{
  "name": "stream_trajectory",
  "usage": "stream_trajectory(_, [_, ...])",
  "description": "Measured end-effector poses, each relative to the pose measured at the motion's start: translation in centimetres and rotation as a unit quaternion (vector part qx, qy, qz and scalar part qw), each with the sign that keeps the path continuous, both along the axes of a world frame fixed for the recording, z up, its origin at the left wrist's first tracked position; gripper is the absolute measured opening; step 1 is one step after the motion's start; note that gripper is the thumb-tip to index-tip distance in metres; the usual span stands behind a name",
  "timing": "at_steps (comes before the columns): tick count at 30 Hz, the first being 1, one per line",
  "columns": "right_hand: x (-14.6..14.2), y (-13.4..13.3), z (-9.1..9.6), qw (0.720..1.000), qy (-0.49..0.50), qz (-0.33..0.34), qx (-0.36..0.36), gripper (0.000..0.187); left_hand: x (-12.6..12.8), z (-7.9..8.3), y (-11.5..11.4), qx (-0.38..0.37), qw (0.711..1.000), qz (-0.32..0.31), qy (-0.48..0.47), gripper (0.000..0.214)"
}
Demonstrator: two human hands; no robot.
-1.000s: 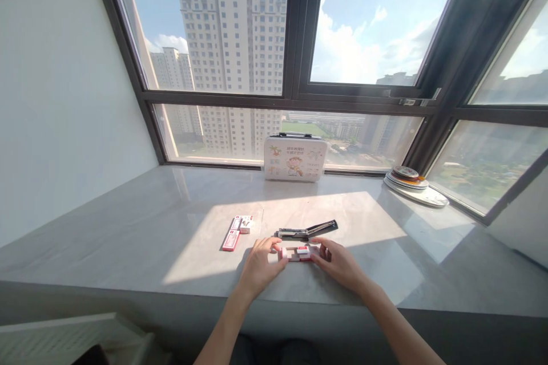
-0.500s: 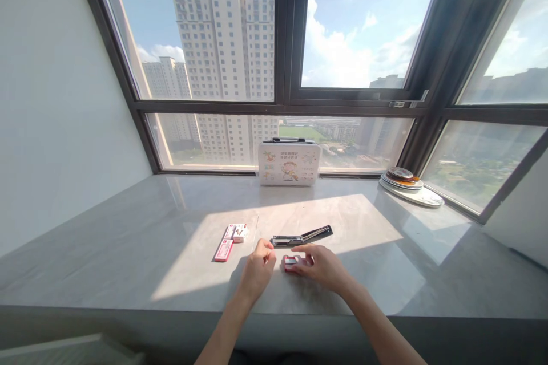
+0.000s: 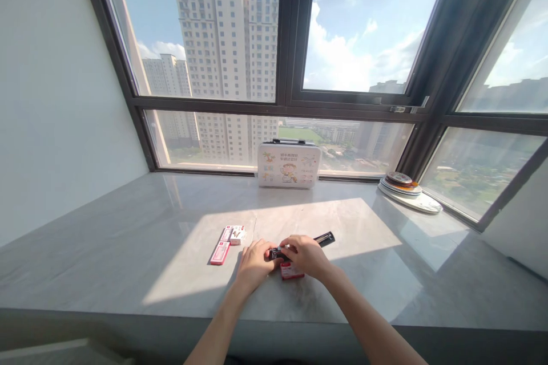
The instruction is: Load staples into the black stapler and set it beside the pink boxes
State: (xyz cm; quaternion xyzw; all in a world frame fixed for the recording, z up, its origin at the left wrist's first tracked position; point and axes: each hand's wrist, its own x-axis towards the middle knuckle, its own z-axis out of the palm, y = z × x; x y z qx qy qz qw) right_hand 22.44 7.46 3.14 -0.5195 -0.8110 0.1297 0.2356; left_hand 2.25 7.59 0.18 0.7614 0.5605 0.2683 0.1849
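An opened black stapler lies on the grey stone sill. Both my hands meet over its left end. My left hand is curled, fingertips against that end of the stapler. My right hand covers the stapler's middle with its fingers bent down onto it; what the fingertips pinch is hidden. A small red-and-white staple box lies on the sill just under my right hand.
Two more red-and-white staple boxes lie to the left in the sun patch. A white illustrated carry case stands against the window. A stack of plates sits at the right by the glass.
My right hand left the small box and moved up onto the stapler. My left hand closed in on the stapler's left end. The box now lies on the sill.
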Motion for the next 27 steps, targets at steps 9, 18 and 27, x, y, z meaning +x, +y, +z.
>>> stream_trajectory(9, [0.3,-0.5,-0.3,0.998,0.020,-0.051,-0.017,0.023,0.0,-0.1,-0.1,0.004,1.000,0.002,-0.007,0.018])
stream_trajectory(18, [4.5,-3.5,-1.0,0.980,0.129,-0.044,-0.148,0.041,-0.1,-0.1,-0.3,0.004,1.000,0.001,-0.015,0.019])
stream_trajectory(27, [8.1,-2.0,0.5,0.970,0.197,-0.062,-0.132,0.060,0.0,0.4,-0.8,0.011,1.000,-0.012,-0.018,0.017])
